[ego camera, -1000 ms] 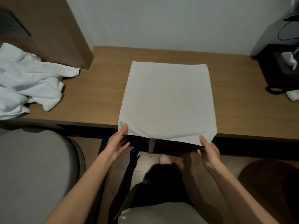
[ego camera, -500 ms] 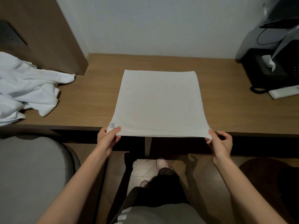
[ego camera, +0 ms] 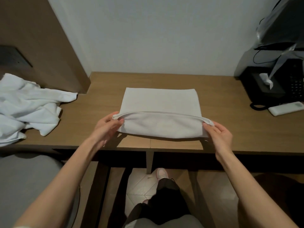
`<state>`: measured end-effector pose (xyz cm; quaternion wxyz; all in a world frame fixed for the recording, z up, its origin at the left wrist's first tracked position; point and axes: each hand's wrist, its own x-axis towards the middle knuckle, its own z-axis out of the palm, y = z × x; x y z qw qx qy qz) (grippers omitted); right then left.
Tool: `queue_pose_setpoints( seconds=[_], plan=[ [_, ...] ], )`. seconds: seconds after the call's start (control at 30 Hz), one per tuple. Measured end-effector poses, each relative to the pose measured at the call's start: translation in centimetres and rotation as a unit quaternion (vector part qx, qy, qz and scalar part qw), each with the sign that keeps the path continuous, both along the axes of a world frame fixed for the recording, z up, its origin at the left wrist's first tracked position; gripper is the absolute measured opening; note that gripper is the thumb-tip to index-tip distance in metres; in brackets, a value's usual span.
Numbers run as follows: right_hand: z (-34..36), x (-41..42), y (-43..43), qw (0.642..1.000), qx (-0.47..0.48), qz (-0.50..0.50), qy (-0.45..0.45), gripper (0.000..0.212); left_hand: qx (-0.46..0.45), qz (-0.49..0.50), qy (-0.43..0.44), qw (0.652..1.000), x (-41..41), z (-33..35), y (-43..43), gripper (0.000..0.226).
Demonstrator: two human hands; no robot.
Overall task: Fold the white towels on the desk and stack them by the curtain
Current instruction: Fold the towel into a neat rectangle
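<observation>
— What lies at the left?

— A rumpled heap of white towels (ego camera: pixel 28 106), soft and deeply creased, on the desk's left end beside a brown wood panel (ego camera: pixel 41 38).

— And the hands?

— The left hand (ego camera: pixel 107 125) pinches one near corner of the white towel (ego camera: pixel 159 102) between thumb and curled fingers. The right hand (ego camera: pixel 220 134) pinches the other corner the same way. The cloth is a thin, fine-napped rectangle. Its near edge is raised and doubled over, sagging between the two grips, and its far half lies flat mid-desk.

— The surface?

— A desk (ego camera: pixel 230 129) of smooth light-brown wood grain. At its right end are a black tissue box (ego camera: pixel 263 86) and a white oblong remote (ego camera: pixel 286 108). Behind is a plain pale wall (ego camera: pixel 156 38).
</observation>
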<state>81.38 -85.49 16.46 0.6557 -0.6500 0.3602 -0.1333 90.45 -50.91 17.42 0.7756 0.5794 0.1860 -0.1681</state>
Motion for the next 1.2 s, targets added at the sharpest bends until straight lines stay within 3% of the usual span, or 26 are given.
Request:
queue_pose_setpoints(
  seconds=[0.1,0.2,0.3,0.5,0.8,1.0,1.2],
  plan=[
    [-0.4,2.0,-0.6,0.995,-0.096,-0.011,-0.020,0.020,0.283,-0.060,-0.076,0.954,1.5,-0.6,-0.6,0.039],
    [-0.6,4.4,-1.3,0.981,-0.194,0.007,-0.021,0.018,0.333,-0.052,-0.126,0.933,3.7,-0.8,-1.2,0.016],
    [-0.3,7.4,-1.9,0.974,-0.222,0.035,-0.021,0.013,0.400,-0.068,-0.179,0.896,6.8,-0.3,-1.5,0.030],
    [0.1,14.2,-2.9,0.979,-0.191,0.064,-0.026,0.009,0.389,-0.071,-0.138,0.908,13.7,-0.4,-3.1,0.031],
    [-3.0,22.4,-5.6,0.966,-0.181,0.139,0.122,0.013,0.398,-0.066,-0.058,0.913,20.3,-4.4,-5.9,0.033],
    [-4.2,25.1,-6.1,0.916,-0.297,0.136,0.234,0.024,0.457,-0.048,-0.040,0.887,22.3,-5.9,-6.7,0.029],
    [-4.9,25.7,-6.1,0.922,-0.317,0.078,0.209,0.017,0.506,0.008,-0.064,0.860,22.3,-6.7,-7.7,0.025]
  ],
)
